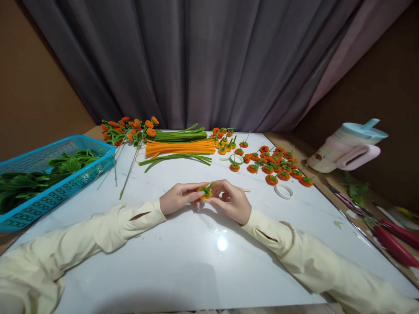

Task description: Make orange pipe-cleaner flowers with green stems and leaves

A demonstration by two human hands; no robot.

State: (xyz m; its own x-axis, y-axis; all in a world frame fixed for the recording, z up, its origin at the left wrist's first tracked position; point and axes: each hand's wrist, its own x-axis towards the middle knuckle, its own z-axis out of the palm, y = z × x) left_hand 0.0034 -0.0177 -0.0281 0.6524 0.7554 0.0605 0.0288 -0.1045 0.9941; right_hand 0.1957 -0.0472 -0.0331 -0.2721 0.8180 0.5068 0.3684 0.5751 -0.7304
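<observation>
A small yellow-orange pipe-cleaner persimmon (205,190) with a green top and a green stem sits between my hands, above the white tabletop. My left hand (176,198) pinches it from the left, thumb in front. From the right, my right hand (231,203) has its fingertips closed at the persimmon's edge; some of those fingers are hidden. A thin wooden stick (246,190) pokes out behind my right hand. Beyond the hands lie orange pipe cleaners (180,148) between a green bundle (180,136) and a few loose green pipe cleaners (176,160).
Many orange persimmons (276,168) and several yellow ones (225,145) stand back right, near two tape rolls (283,191). A blue basket (108,152) of green pieces is left. Finished-looking stems (131,131) lie behind. A cup (347,146) and red-handled pliers (394,244) are right.
</observation>
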